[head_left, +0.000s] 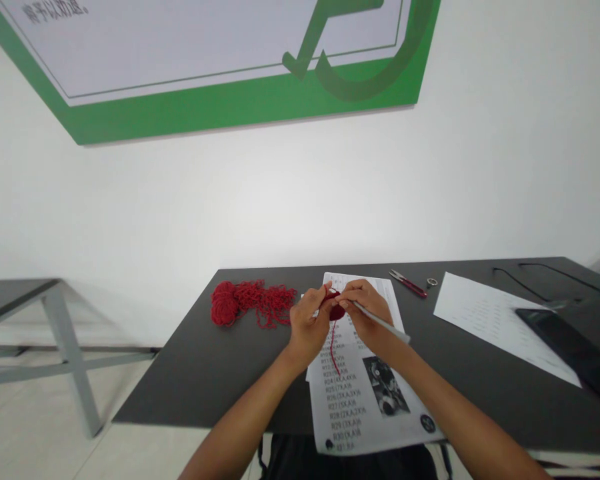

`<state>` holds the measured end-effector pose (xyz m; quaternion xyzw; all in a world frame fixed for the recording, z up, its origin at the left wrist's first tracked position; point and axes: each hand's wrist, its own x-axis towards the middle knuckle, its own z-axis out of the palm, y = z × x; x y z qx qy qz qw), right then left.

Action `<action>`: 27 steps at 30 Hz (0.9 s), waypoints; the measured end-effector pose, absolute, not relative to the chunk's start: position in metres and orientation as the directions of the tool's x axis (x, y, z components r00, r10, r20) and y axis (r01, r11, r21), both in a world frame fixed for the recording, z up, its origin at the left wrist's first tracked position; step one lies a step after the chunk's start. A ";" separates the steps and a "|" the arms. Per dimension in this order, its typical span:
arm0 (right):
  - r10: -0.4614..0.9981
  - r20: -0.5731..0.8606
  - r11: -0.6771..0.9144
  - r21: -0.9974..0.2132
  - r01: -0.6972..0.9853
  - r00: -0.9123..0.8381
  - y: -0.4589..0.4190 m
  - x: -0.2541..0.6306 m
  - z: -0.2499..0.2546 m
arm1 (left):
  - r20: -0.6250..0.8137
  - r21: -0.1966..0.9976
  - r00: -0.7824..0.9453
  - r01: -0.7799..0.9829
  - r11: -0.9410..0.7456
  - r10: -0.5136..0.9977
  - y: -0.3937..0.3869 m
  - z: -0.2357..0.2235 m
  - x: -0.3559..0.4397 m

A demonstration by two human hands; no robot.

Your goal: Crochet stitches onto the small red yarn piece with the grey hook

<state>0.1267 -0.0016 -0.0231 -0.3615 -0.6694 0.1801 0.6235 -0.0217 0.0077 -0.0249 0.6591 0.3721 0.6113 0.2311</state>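
Note:
My left hand (310, 321) pinches a small piece of red crochet (337, 312) just above a printed pattern sheet (340, 413). My right hand (367, 310) is closed around a grey crochet hook (383, 321), its tip end at the red piece and its handle slanting down to the right. A loose red yarn tail (332, 347) hangs from the piece over the sheet. Left of my hands, a ball of red yarn (224, 307) lies with a tangled heap of loose strands (267, 301). Fingers cover much of the crochet.
Thread snips (409, 284) and a small metal ring (432, 282) lie toward the back of the dark table (200, 373). At right are another paper (495, 323), a black phone (565, 343) and thin dark glasses temples (560, 272). Another table (15, 300) stands at left.

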 end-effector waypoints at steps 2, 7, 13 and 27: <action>0.737 0.667 0.631 -0.737 0.242 0.112 -0.003 0.120 -0.029 | 0.497 0.868 -0.030 0.014 -0.497 0.867 0.009 -0.026 -0.018; 0.733 0.677 0.653 -0.729 0.204 0.073 -0.005 0.124 -0.026 | 0.261 0.900 0.095 -0.383 -0.207 0.961 0.013 -0.023 -0.017; 0.719 0.689 0.689 -0.724 -0.034 -0.091 -0.006 0.137 -0.012 | 0.371 0.866 0.169 -0.417 -0.275 0.913 0.015 -0.014 -0.029; 0.678 0.690 0.725 -0.685 0.075 -0.252 -0.008 0.151 0.000 | 0.310 0.870 0.367 -0.481 -0.107 0.877 0.015 -0.008 -0.044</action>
